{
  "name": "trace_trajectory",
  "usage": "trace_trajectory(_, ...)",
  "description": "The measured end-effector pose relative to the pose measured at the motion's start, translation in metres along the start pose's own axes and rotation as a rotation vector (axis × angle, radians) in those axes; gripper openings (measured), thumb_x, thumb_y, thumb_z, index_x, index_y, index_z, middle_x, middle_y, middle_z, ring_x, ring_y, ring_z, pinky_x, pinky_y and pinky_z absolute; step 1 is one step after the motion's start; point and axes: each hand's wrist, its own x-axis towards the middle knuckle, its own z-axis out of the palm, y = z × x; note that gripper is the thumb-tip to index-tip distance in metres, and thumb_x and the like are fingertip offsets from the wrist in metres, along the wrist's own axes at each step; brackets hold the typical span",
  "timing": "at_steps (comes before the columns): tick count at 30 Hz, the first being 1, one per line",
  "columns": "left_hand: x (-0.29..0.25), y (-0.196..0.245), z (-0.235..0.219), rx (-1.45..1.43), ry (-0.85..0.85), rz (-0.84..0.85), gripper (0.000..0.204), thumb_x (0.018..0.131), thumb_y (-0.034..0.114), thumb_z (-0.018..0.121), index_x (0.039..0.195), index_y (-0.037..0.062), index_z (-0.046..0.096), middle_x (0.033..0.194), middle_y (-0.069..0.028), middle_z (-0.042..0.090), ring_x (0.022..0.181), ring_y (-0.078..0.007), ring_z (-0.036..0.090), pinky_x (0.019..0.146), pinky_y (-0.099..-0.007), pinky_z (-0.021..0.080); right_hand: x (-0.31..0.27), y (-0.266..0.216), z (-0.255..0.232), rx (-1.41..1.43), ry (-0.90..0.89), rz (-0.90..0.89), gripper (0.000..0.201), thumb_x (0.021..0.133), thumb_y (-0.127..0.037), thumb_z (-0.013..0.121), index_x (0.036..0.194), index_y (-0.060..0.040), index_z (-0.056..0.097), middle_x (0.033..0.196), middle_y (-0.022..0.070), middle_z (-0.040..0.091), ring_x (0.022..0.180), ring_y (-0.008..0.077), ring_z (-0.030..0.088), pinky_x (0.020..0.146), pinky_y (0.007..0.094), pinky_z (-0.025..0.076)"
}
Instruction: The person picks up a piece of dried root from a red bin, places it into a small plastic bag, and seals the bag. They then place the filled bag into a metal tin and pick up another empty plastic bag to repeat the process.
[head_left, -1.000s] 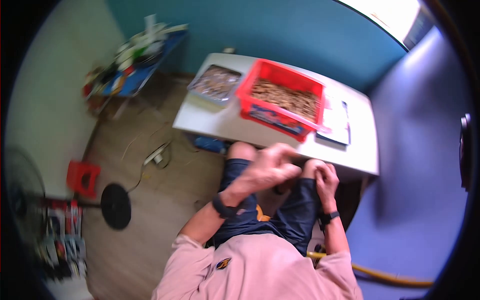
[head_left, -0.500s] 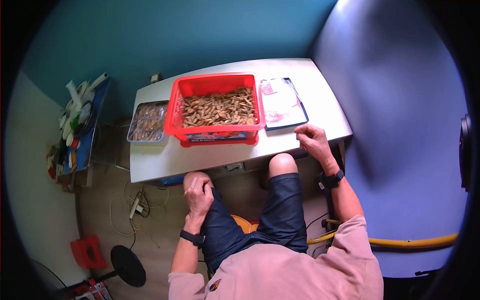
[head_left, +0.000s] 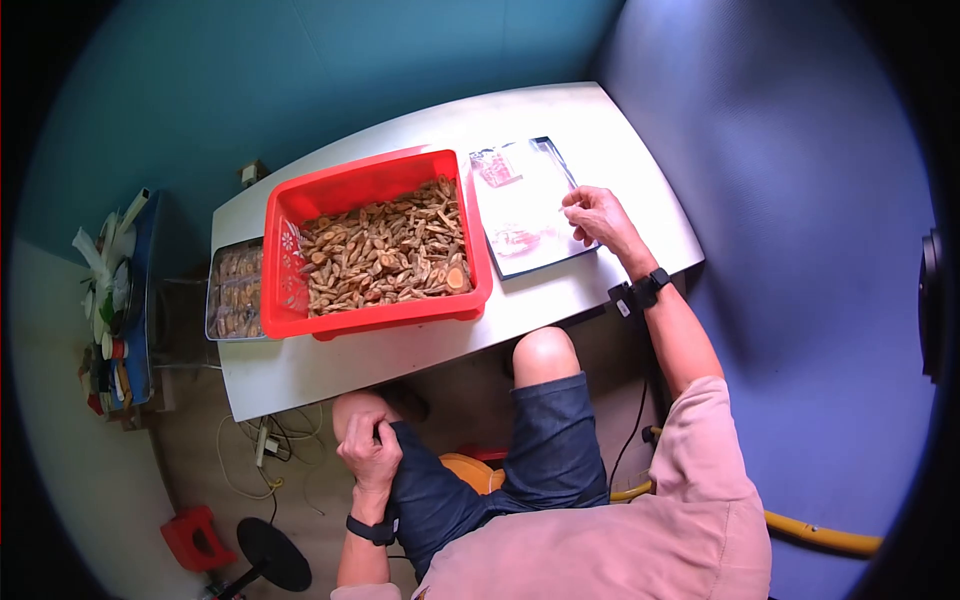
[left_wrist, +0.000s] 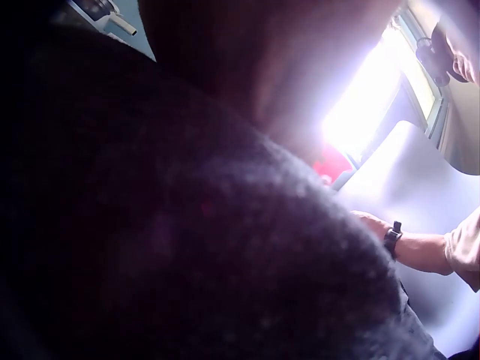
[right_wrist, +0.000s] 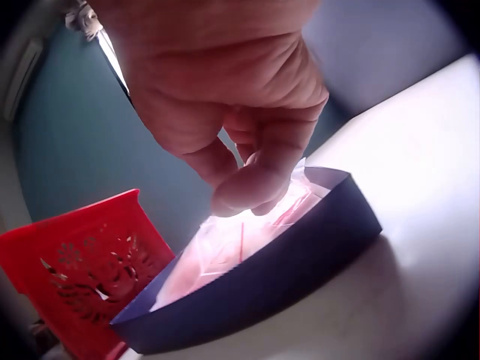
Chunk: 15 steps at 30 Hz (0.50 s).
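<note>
My right hand reaches over the right side of a shallow dark-blue box on the white table. Its thumb and fingertips come together on a clear plastic bag, whose whitish edge shows right at the fingers. More thin bags with red print lie in the box. My left hand rests on the left knee, fingers loosely curled and holding nothing. Left of the box stands a red plastic basket of dried brown slices. The left wrist view is mostly dark.
A clear lidded tray of packed brown slices sits left of the basket. The white table meets a teal wall behind and a pale blue-purple surface at right. A power strip, cables and a red stool are on the floor.
My right hand has moved from the lap up and forward to the dark-blue box. My left hand has gone back to the left knee. The head view has turned and come closer to the table.
</note>
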Motion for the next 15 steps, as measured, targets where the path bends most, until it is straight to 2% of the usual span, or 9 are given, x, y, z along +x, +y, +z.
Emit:
trace_trajectory(5,0.001,-0.001,0.003,-0.023,0.006,-0.004,0.010,0.078,-0.002,0.063,0.084,0.0053,0.065,0.077,-0.0094,0.063,0.059,-0.0273,0.060,0.052,-0.0360,0.047,0.000,-0.004,0.000,-0.245,-0.023,0.109,0.022,0.087,-0.020,0.063,0.089,0.0019,0.068,0.070,0.0079,0.065,0.056,0.0132,0.064,0.050,0.0281,0.052)
trace_trajectory(7,0.001,0.000,0.002,-0.025,-0.011,-0.024,0.011,0.077,-0.002,0.063,0.085,0.0061,0.064,0.077,-0.0098,0.063,0.063,-0.0294,0.062,0.055,-0.0379,0.049,-0.003,-0.001,0.001,-0.458,-0.090,0.022,0.027,0.085,-0.026,0.066,0.080,-0.0001,0.069,0.071,0.0131,0.068,0.061,0.0214,0.067,0.061,0.0350,0.055)
trace_trajectory(8,0.001,0.001,0.002,-0.027,-0.022,-0.043,0.013,0.077,-0.003,0.063,0.085,0.0069,0.063,0.078,-0.0102,0.064,0.066,-0.0314,0.064,0.058,-0.0398,0.052,-0.004,0.000,0.002,-0.458,-0.091,0.026,0.027,0.085,-0.026,0.066,0.080,-0.0001,0.069,0.071,0.0131,0.068,0.061,0.0214,0.067,0.061,0.0350,0.055)
trace_trajectory(10,0.000,0.001,0.001,-0.023,-0.032,-0.050,0.013,0.077,-0.003,0.063,0.085,0.0070,0.063,0.078,-0.0103,0.064,0.066,-0.0315,0.064,0.058,-0.0399,0.052,-0.004,0.004,0.007,-0.686,-0.047,-0.068,0.022,0.080,-0.023,0.066,0.076,-0.0025,0.070,0.076,0.0163,0.070,0.071,0.0297,0.069,0.072,0.0393,0.054)
trace_trajectory(12,0.000,-0.001,0.001,-0.015,-0.034,-0.059,0.013,0.077,-0.003,0.063,0.085,0.0071,0.063,0.078,-0.0104,0.064,0.066,-0.0315,0.064,0.058,-0.0400,0.052,0.001,0.015,0.011,-0.676,-0.019,-0.110,0.017,0.078,-0.020,0.065,0.076,-0.0038,0.071,0.077,0.0168,0.070,0.075,0.0316,0.068,0.074,0.0400,0.054)
trace_trajectory(14,-0.001,-0.003,0.004,-0.030,0.016,0.000,0.010,0.078,-0.002,0.063,0.084,0.0056,0.065,0.076,-0.0075,0.063,0.053,-0.0226,0.055,0.049,-0.0330,0.044,0.003,0.023,0.011,-0.665,0.009,-0.152,0.014,0.076,-0.016,0.064,0.076,-0.0052,0.071,0.078,0.0174,0.070,0.079,0.0336,0.068,0.075,0.0407,0.053)
trace_trajectory(15,-0.001,-0.003,0.002,-0.029,0.018,-0.002,0.010,0.078,-0.002,0.063,0.084,0.0056,0.065,0.076,-0.0075,0.063,0.053,-0.0226,0.055,0.049,-0.0330,0.044,0.004,0.025,0.010,-0.626,0.035,-0.148,0.013,0.074,-0.014,0.062,0.077,-0.0053,0.071,0.078,0.0164,0.070,0.078,0.0325,0.068,0.075,0.0405,0.053)
